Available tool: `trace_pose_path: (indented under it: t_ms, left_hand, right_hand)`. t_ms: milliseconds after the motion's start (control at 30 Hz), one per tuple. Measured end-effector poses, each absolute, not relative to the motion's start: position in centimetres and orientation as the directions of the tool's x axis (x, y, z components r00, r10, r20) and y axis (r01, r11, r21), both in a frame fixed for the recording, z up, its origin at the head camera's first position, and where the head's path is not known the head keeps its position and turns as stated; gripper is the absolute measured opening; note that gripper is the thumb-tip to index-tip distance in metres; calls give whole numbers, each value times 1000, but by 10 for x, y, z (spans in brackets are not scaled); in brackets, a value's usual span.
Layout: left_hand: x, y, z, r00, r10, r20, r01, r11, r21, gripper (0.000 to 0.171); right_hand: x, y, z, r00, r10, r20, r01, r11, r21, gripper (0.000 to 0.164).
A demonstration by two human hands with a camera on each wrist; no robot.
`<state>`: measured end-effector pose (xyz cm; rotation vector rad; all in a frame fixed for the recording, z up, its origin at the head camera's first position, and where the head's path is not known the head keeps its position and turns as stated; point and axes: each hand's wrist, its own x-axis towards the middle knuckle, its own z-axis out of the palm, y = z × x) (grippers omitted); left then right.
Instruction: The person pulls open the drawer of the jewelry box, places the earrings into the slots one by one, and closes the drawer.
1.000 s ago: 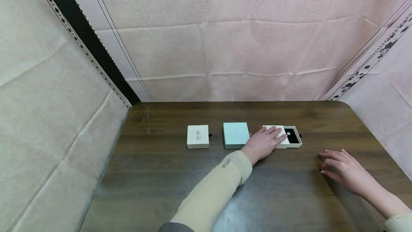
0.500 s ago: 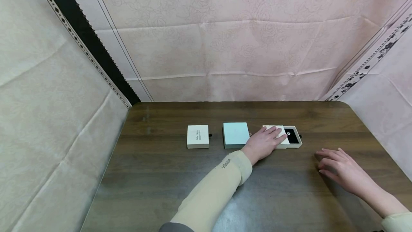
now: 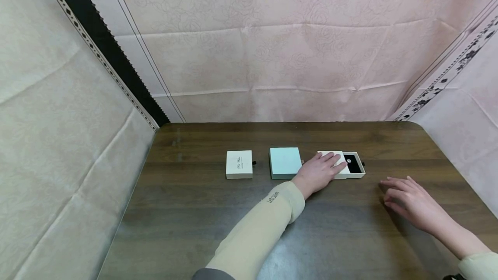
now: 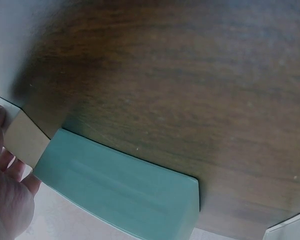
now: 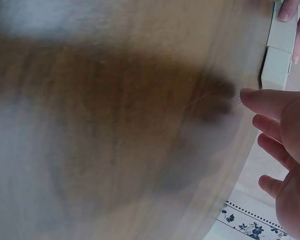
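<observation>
My left hand grips the white sleeve of a small slide-out box, fingers across its top. In the right wrist view its thumb lies against the near side. The box's drawer sticks out to the right, showing a black insert with a small silvery piece in it. My right hand is above the table, right of the box and apart from it. Thumb and index finger are together; a tiny glinting piece, its kind unclear, shows at the thumb tip. The index fingertip is hidden in the right wrist view.
A teal box stands just left of my left hand. Further left is another white box with printed lettering and a black pull tab. All stand on the brown wooden table. Pale patterned cloth hangs behind it.
My right hand has shifted slightly left and up in the head view, towards the box. The left hand and all the boxes have stayed put.
</observation>
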<state>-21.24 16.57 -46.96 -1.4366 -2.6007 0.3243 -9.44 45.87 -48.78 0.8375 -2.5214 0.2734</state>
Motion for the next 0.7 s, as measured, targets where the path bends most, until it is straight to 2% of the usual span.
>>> trace_pose_path:
  t_ms: [200, 233, 367, 400, 500, 700]
  left_hand:
    - [-213, 166, -471, -533, 846, 19, 815, 520, -257, 52]
    - [-213, 166, -471, -531, 847, 23, 815, 519, -258, 52]
    - [-213, 166, -472, -528, 849, 37, 815, 518, -258, 52]
    - [-213, 166, -472, -528, 848, 38, 815, 519, -257, 51]
    - [-213, 166, -472, -531, 847, 36, 814, 521, -257, 51]
    - [-213, 166, -471, -533, 845, 36, 812, 523, -258, 52]
  right_hand:
    - [-104, 452, -479, -730, -488, 477, -596, 797, -97, 54]
    - [-105, 451, -476, -738, -480, 475, -593, 797, -116, 50]
    - [-113, 444, -466, -769, -447, 457, -574, 798, -185, 16]
    - [-115, 442, -463, -777, -439, 451, -566, 801, -195, 16]
    - [-123, 436, -454, -792, -422, 441, -549, 808, -214, 29]
    - [-138, 429, -442, -797, -419, 436, -547, 806, -225, 32]
